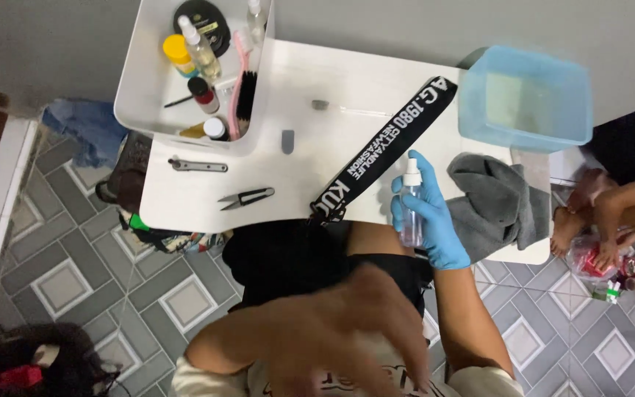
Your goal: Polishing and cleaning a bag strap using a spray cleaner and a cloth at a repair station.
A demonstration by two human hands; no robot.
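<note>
Spray bottle clasped upright in my gloved right hand, just off the near edge of the white table.
Nearest me, my bare left hand is blurred, fingers spread, holding nothing; it could knock the bottle. Beyond, mist could wet the black strap and grey cloth.

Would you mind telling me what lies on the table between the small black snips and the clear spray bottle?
In the head view, the black printed strap crosses diagonally between the snips and the spray bottle.
</note>
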